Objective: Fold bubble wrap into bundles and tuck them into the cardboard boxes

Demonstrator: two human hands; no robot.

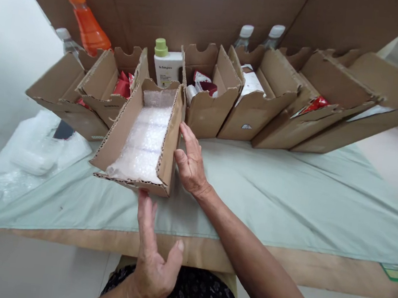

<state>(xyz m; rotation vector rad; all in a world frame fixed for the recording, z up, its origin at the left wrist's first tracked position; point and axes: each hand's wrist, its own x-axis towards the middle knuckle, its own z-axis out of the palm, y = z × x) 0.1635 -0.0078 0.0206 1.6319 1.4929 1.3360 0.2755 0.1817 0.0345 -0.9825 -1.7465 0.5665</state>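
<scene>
In front of me, a little left of centre, stands an open-topped cardboard box [168, 164] on a pale green cloth. Clear bubble wrap [144, 135] fills its inside; what it may cover cannot be made out. My right hand [191, 165] lies against the box's right side, its fingers stretched out and the palm side turned to the cardboard. Below the box's near edge is my left hand [154, 259], with fingers extended, thumb apart, and the fingertips touching or just under that edge. Neither hand grips anything.
Several more cardboard boxes [208, 116] form a row behind, holding packets. A white bottle with a green cap [167, 68], an orange bottle [90, 27] and clear bottles [244, 37] stand at the back. Bubble wrap sheets [35, 153] lie left on the green cloth [269, 196].
</scene>
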